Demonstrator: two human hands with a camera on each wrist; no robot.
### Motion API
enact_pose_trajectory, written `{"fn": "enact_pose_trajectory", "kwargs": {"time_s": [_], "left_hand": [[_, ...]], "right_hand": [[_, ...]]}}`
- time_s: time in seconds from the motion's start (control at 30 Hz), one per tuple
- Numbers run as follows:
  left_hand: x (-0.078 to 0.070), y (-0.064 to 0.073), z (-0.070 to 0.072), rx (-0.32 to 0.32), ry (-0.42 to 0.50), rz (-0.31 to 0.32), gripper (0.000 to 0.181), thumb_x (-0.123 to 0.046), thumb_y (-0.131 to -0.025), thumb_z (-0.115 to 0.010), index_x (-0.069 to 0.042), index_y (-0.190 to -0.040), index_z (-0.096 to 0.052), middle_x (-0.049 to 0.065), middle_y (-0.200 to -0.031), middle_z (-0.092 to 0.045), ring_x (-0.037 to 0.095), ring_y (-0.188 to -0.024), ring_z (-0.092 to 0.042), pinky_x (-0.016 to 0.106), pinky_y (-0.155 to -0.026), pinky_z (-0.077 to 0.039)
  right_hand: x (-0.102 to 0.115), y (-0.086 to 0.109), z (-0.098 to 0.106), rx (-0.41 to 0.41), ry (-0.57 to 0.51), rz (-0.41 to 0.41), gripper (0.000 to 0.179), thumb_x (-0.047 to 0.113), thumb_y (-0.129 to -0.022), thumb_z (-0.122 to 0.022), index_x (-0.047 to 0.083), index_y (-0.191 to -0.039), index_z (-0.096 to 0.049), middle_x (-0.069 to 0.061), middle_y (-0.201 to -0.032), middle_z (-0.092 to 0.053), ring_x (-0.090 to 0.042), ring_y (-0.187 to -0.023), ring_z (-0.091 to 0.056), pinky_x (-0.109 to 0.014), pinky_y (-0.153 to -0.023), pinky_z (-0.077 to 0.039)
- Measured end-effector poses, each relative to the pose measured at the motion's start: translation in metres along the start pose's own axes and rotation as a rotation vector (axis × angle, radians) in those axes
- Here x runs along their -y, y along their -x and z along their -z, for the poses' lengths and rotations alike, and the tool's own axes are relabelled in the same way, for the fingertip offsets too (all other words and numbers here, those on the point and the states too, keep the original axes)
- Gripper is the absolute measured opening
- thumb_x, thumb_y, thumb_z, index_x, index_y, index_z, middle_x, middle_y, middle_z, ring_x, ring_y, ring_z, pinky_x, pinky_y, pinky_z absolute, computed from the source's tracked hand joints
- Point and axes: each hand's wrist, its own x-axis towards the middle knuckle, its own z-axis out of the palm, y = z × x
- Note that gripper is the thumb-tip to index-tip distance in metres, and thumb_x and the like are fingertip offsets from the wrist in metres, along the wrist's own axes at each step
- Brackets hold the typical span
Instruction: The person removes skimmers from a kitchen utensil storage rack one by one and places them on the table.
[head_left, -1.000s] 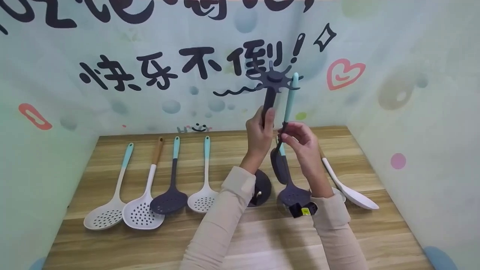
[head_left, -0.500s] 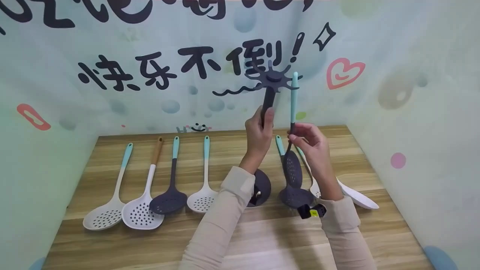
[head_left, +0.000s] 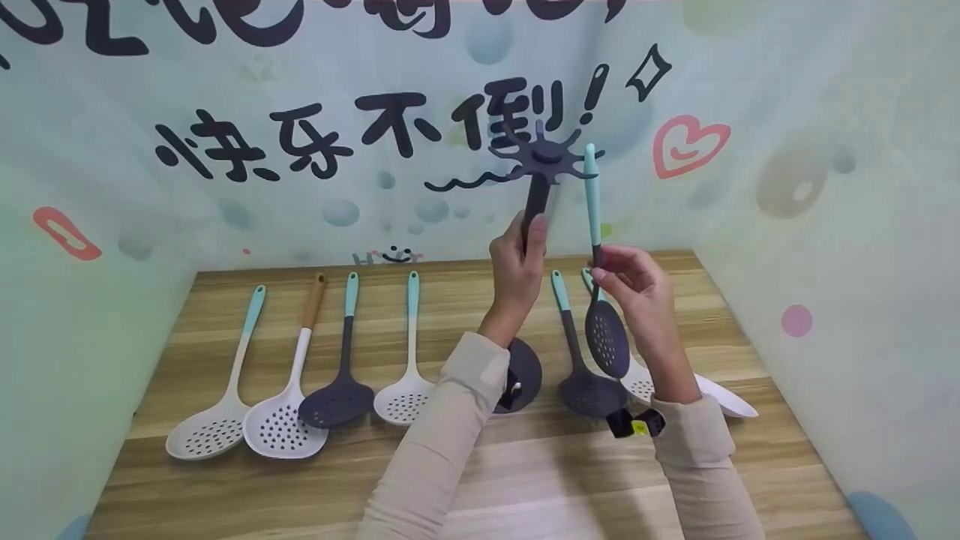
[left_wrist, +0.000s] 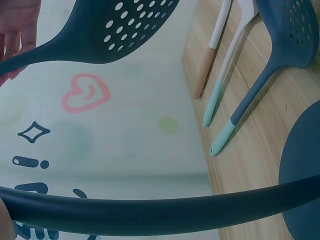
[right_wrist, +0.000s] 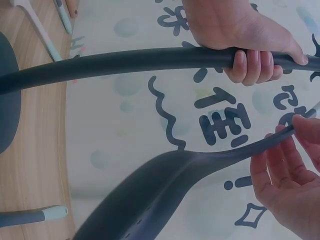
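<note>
My left hand (head_left: 517, 262) grips the dark pole (left_wrist: 150, 216) of a utensil stand, below its star-shaped ring of hooks (head_left: 546, 156). The stand's round dark base (head_left: 529, 375) is partly hidden behind the left forearm. Between thumb and fingers, my right hand (head_left: 637, 289) pinches the neck of a dark slotted spoon (head_left: 606, 337) with a turquoise handle. That spoon hangs head down, its handle tip right at a hook on the stand's right side. In the right wrist view, its neck (right_wrist: 215, 162) runs into the right fingertips, apart from the pole.
Left of the stand, on the wooden table (head_left: 285, 495), lie a pale skimmer (head_left: 210, 435), a white one with a wooden handle (head_left: 289, 427), a dark one (head_left: 337, 405) and another pale one (head_left: 405, 405). To the right lie a dark skimmer (head_left: 589, 394) and a white spoon (head_left: 724, 397).
My right hand has shifted right with the slotted spoon's neck, and the spoon's head has turned so that its holes face the head camera. My left hand holds the pole in the same place.
</note>
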Motion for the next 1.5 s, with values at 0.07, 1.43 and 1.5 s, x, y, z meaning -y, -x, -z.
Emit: {"fn": "enact_pose_trajectory", "kwargs": {"time_s": [0.07,1.43,1.5], "left_hand": [[-0.003,0.0,0.001,0.004,0.005,0.002,0.063,-0.057,-0.093,-0.035,0.003,-0.073,-0.043,-0.006,-0.058,-0.036,0.003,-0.05,-0.031,0.018,-0.048,-0.024],[-0.032,-0.001,0.004,-0.021,0.016,-0.022,0.062,-0.054,-0.094,-0.037,0.003,-0.071,-0.042,-0.009,-0.057,-0.033,0.0,-0.05,-0.029,0.018,-0.048,-0.023],[-0.032,-0.001,0.004,-0.021,0.025,-0.012,0.063,-0.056,-0.093,-0.037,0.002,-0.071,-0.042,-0.009,-0.057,-0.033,0.0,-0.049,-0.029,0.018,-0.047,-0.023]], "right_hand": [[0.001,0.0,0.0,-0.01,0.005,-0.004,0.022,-0.005,-0.084,-0.062,0.003,-0.105,-0.063,-0.006,-0.093,-0.066,-0.013,-0.088,-0.063,-0.023,-0.08,-0.051],[0.004,-0.003,0.141,-0.386,0.083,-0.066,0.022,-0.009,-0.082,-0.061,0.004,-0.101,-0.06,-0.003,-0.088,-0.065,-0.01,-0.08,-0.063,-0.013,-0.071,-0.051],[-0.001,-0.004,0.154,-0.412,0.167,-0.082,0.023,-0.007,-0.084,-0.061,0.005,-0.103,-0.06,-0.001,-0.09,-0.063,-0.008,-0.081,-0.061,-0.01,-0.071,-0.05]]}}
